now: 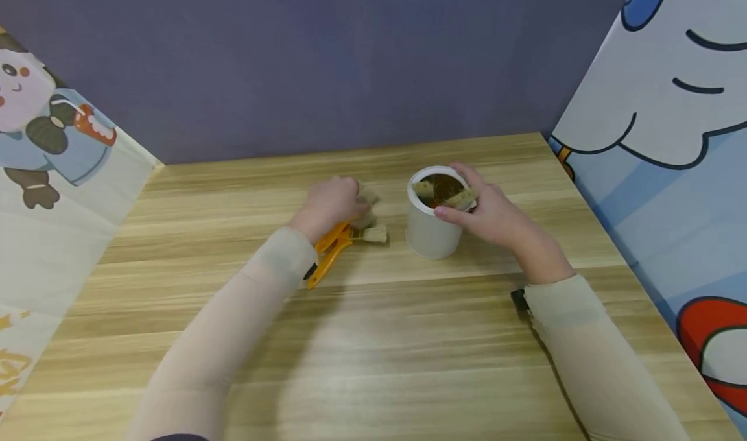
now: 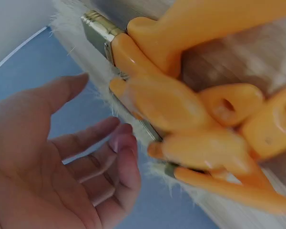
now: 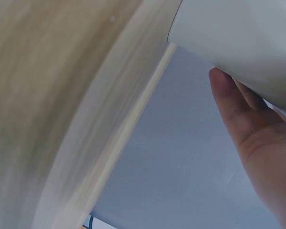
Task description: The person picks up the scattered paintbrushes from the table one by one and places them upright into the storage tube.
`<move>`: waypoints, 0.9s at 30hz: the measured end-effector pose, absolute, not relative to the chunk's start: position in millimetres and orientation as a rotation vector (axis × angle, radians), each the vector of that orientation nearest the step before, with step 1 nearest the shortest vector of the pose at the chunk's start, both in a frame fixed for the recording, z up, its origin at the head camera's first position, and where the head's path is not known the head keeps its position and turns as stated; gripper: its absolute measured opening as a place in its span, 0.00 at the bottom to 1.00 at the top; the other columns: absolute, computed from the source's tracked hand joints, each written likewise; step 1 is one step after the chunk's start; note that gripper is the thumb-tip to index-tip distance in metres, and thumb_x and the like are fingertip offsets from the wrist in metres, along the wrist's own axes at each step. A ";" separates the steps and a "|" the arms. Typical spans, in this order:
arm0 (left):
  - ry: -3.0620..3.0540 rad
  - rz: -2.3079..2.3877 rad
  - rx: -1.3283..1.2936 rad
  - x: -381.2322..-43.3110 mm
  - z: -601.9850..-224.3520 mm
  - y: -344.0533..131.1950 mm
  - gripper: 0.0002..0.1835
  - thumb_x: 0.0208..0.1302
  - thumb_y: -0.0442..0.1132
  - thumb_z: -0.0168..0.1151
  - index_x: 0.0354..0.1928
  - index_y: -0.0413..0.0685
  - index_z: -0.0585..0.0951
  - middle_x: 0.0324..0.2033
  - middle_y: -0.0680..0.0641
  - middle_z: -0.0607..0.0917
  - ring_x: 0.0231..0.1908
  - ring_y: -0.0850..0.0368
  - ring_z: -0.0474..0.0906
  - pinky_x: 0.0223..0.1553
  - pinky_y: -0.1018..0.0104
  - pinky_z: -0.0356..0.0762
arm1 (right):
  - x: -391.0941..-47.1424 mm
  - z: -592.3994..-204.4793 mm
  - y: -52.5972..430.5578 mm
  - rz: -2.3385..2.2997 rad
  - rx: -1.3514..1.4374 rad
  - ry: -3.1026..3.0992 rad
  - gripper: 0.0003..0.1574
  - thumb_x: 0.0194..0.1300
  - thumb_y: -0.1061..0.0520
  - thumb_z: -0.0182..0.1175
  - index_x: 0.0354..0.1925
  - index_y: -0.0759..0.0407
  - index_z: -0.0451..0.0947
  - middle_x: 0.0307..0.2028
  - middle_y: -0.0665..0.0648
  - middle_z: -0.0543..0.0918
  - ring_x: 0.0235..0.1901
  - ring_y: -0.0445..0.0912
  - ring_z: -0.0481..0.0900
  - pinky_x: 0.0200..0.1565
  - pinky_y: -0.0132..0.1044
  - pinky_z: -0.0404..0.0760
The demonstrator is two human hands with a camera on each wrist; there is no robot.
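Left grip (image 1: 329,206) is hovering relaxed over the loose brushes (image 2: 171,102): its thumb is standing apart from the bent fingers, and in the left-wrist view nothing is sitting between them. Right grip (image 1: 493,214) is grasping the can (image 1: 433,233) near the rim, the thumb lying at the near edge and the fingers reaching round the far side.

Positions: the loose brushes are lying in a cluster under and just beside the left grip, their orange handles pointing back toward its wrist and their pale bristles spreading out past the knuckles. The can is standing roughly upright on the tabletop (image 1: 379,337), to the right of that cluster and within the right grip's span.

Progress, done so far: at least two brushes are sitting in the can, bristles up. One brush (image 1: 423,189) is showing at the side away from the right grip; another brush (image 1: 461,199) is leaning between that grip's thumb and fingers. Deeper contents are staying too dark to count.

Left: at least three brushes are lying outside, the left grip covering part of them, so the full count is remaining uncertain. No loose brush is being lifted yet. My judgement: the work is standing partway, the can being steadied and a pick at the cluster still wanting.
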State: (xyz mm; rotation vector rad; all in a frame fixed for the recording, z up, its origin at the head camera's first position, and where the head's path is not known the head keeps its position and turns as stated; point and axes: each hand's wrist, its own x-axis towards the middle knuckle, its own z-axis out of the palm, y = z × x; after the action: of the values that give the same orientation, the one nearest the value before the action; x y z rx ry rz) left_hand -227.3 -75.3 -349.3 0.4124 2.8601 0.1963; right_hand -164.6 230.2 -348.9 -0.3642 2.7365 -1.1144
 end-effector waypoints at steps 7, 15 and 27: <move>2.879 0.067 0.303 -230.3 -358.0 -65.3 0.20 0.76 0.61 0.59 0.49 0.53 0.83 0.56 0.45 0.87 0.56 0.44 0.84 0.56 0.43 0.83 | -163.5 -348.3 227.2 -1.121 -0.373 2.734 0.61 0.70 0.31 0.66 0.86 0.37 0.43 0.75 0.70 0.68 0.70 0.67 0.75 0.65 0.68 0.76; 2.830 0.042 0.206 -230.2 -360.1 -65.3 0.38 0.66 0.61 0.71 0.75 0.60 0.73 0.69 0.42 0.80 0.70 0.36 0.75 0.65 0.37 0.78 | -166.0 -348.4 227.2 -1.114 -0.364 2.732 0.62 0.69 0.29 0.66 0.86 0.35 0.42 0.77 0.70 0.66 0.71 0.68 0.74 0.66 0.69 0.76; 2.831 0.083 0.167 -227.7 -359.3 -57.3 0.28 0.70 0.64 0.62 0.61 0.54 0.81 0.58 0.44 0.86 0.57 0.42 0.83 0.59 0.41 0.81 | -165.4 -351.0 230.1 -1.147 -0.381 2.733 0.60 0.70 0.31 0.67 0.86 0.37 0.45 0.77 0.68 0.67 0.71 0.67 0.74 0.66 0.69 0.75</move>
State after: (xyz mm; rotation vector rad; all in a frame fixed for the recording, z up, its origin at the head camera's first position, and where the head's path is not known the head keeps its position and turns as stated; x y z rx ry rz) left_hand -227.7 -57.3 -359.3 0.1671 2.8314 0.0825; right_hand -165.4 230.1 -351.0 -0.3806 2.7333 -1.1474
